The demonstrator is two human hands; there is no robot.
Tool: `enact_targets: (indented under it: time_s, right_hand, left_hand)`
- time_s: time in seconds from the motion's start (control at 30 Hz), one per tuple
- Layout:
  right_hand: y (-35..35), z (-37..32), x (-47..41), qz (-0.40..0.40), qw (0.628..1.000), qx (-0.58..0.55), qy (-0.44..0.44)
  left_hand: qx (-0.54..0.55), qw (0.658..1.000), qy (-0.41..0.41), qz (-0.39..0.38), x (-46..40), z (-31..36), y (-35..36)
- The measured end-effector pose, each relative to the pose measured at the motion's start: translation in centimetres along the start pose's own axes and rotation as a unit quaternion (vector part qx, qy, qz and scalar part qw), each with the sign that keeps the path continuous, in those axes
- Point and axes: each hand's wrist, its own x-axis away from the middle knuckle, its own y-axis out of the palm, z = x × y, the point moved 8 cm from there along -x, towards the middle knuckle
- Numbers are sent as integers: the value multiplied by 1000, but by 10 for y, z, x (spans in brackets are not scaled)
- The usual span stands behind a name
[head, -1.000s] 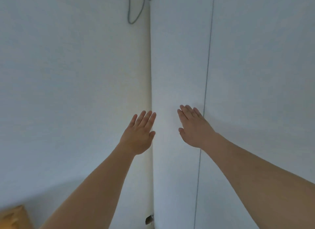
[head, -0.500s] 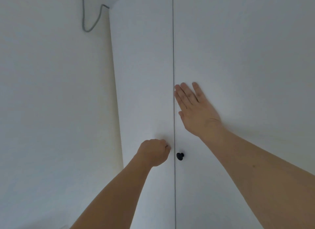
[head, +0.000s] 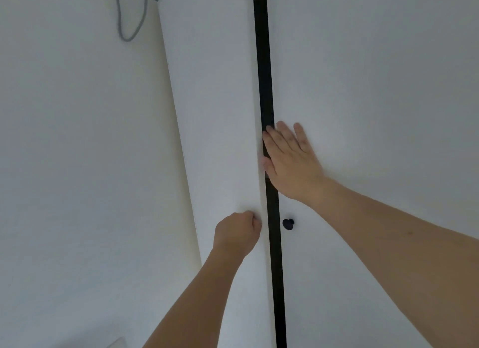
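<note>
A tall white cupboard fills the view with two doors. The left door [head: 220,114] stands slightly ajar, and a dark gap [head: 264,62] runs between it and the right door [head: 375,88]. My left hand [head: 237,233] is curled into a fist at the left door's edge, gripping what seems to be that door's knob, which the fingers hide. My right hand [head: 291,161] lies flat with straight fingers on the right door, close to the gap. A small black knob [head: 288,223] sits on the right door below that hand.
A white wall [head: 77,166] lies to the left of the cupboard. A grey cable [head: 127,34] loops down the wall near the cupboard's top corner. A pale object [head: 118,343] shows at the bottom edge.
The left door has swung out a little, opening a dark gap where the seam was closed. My left hand keeps its grip; my right hand stays flat on the right door.
</note>
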Motion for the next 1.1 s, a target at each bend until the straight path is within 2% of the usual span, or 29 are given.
enact_targets:
  time_s: [0.03,0.1,0.17,0.3,0.43,0.57,0.67,0.73,0.9,1.1]
  right_hand:
    - [0,-12,-1,-14,995,-94,6]
    - [-3,-37,-4,-43,963,-265,21]
    - [-17,-60,-9,-19,940,-341,27]
    - [-42,-98,-25,19,941,-339,-9]
    - [-48,-133,-35,18,927,-374,-29]
    - [-57,-167,-44,64,925,-373,-38]
    - [-53,-199,-51,87,915,-393,-39]
    - [-46,-222,-56,92,909,-404,-52]
    - [-18,-276,-67,52,915,-369,-155]
    - [21,-334,-82,-15,932,-296,-210]
  left_hand:
    - [-4,1000,4,-1,8,-8,-6]
    - [-31,999,20,-1,24,-25,-23]
    - [-65,997,37,-11,39,-45,-40]
    - [-86,995,19,-43,67,-85,-61]
    - [-113,993,-27,-29,87,-115,-73]
    - [-153,984,-38,87,110,-141,-97]
    - [-110,977,-47,174,135,-157,-111]
    - [-86,973,-70,203,146,-173,-117]
    - [-14,970,-166,176,153,-231,-115]
    - [42,941,-264,206,150,-297,-121]
